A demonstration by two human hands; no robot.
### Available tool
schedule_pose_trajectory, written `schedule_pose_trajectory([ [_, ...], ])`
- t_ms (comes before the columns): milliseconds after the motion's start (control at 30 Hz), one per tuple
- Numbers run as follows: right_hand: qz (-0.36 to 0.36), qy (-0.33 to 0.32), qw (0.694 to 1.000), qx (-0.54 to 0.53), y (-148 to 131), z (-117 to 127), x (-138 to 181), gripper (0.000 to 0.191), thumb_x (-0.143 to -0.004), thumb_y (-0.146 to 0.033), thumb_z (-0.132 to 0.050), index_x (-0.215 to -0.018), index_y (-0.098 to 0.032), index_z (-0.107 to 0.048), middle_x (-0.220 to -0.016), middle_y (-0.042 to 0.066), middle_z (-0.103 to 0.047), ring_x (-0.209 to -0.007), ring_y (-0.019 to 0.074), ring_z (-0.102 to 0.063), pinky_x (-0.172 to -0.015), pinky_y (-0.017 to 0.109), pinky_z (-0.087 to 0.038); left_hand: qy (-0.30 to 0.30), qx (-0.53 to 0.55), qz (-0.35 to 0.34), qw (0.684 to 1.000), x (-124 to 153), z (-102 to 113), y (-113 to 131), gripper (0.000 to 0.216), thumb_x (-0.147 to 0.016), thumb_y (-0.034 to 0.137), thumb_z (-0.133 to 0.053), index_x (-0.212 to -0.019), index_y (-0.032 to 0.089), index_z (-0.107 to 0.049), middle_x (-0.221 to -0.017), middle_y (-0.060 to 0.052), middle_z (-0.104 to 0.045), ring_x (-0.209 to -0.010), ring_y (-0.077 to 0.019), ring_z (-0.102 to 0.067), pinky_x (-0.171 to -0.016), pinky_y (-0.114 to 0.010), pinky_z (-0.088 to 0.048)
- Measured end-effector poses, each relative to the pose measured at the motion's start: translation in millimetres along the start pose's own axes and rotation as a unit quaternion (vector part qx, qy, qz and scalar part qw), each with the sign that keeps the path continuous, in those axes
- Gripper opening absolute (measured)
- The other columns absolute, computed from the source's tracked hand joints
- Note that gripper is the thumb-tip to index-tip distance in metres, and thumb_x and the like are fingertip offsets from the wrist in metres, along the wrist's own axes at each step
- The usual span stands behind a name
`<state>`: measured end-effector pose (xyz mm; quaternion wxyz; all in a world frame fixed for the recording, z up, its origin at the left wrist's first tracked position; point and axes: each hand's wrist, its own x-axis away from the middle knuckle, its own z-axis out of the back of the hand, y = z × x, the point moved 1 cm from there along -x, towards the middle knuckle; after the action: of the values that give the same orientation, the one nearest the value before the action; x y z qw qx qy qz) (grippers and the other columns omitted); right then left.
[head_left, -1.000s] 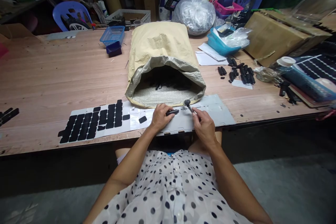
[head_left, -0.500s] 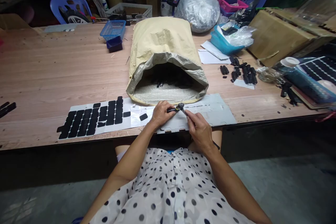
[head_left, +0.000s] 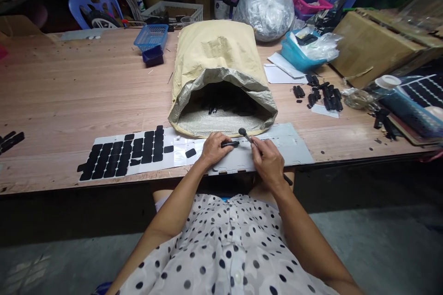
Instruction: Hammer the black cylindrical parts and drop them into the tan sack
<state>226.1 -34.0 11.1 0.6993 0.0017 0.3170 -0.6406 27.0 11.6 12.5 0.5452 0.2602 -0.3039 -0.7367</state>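
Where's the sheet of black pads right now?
In the head view, the sheet of black pads lies flat at the table's near edge, left of the left hand and in front-left of the open sack.

- Single head view, looking forward and down from the seated person's head across the wooden table (head_left: 69, 97).
- Lap and forearms sitting closest, at the bottom.
- Open sack (head_left: 221, 78) lying mid-frame; chairs and clutter showing far behind.
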Motion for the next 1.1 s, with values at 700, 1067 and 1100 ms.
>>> schedule_pose_trajectory([
  [700, -0.017, 0.007, 0.992, 0.125, 19, -23, -18, 0.029, -0.094, -0.024, -0.052, -0.112, -0.024, -0.075, -0.087, 0.007, -0.057, -0.084, 0.0221, -0.044, -0.07, 0.032, -0.027, -0.352, 0.202, 0.074, 0.911, 96, -33, 10, 0.021, -0.085, 0.031, -0.072, -0.102, 0.019, -0.075, -0.101, -0.003, -0.077, -0.095, -0.0204, -0.069, -0.088, -0.028, -0.051],
  [1067, -0.013, 0.016, 0.995, 0.102, 19, -23, -17, 0.03, -0.092, -0.024, -0.053, -0.113, -0.024, -0.074, -0.086, 0.008, -0.057, -0.083, 0.0224, -0.043, -0.069, 0.033, -0.028, -0.398, 0.075, 0.065, 0.912, 89, -28, 10, 0.035, -0.085, 0.036, -0.073, -0.117, 0.023, -0.075, -0.117, -0.009, -0.077, -0.111, -0.0282, -0.07, -0.098, -0.038, -0.053],
  [1100, -0.011, 0.016, 0.994, 0.104, 18, -23, -17, 0.03, -0.092, -0.024, -0.053, -0.113, -0.024, -0.074, -0.086, 0.008, -0.057, -0.083, 0.0224, -0.043, -0.069, 0.033, -0.028, -0.413, 0.121, 0.03, 0.902, 81, -17, 16, 0.033, -0.085, 0.039, -0.073, -0.114, 0.023, -0.077, -0.108, -0.006, -0.078, -0.101, -0.0248, -0.072, -0.092, -0.035, -0.054],
])
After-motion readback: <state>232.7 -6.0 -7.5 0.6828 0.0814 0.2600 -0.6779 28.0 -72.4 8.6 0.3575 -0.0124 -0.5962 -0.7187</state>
